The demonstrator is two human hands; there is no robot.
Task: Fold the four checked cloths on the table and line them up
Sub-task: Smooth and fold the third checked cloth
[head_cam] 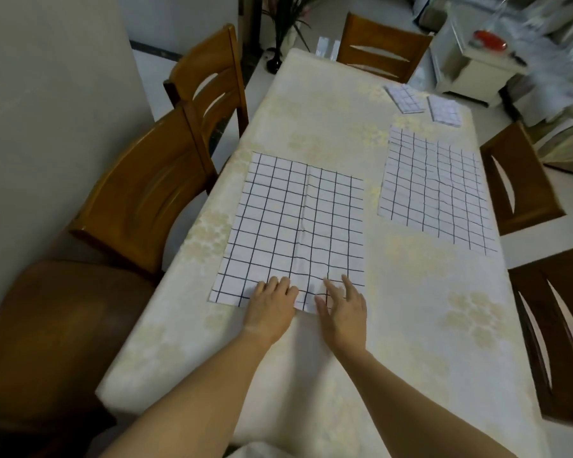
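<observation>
Working at the near cloth (pixel 295 226): a white square crossed by thin dark grid lines, lying spread flat on the left half of the cream, flower-patterned table (pixel 411 309), with a raised crease running down its middle from far edge to near edge. Curling the fingers of the left hand (pixel 272 309) over the near hem, probably pinching it, though blur is leaving that unsure. Resting the right hand (pixel 344 312) just beside it, fingers straight and fanned, tips touching the same hem and gripping nothing. Holding up a small pucker of fabric between the two hands.

Seeing a second cloth (pixel 434 190) of the same check lying unfolded toward the right edge, apart from the first and slightly rippled. Seeing, farther back near the far right corner, one folded cloth (pixel 404 99) and another folded cloth (pixel 445 110), small checked rectangles lying side by side, close together yet not touching, both angled alike. Facing wooden chairs (pixel 146 200) standing along both long sides and at the far end.
</observation>
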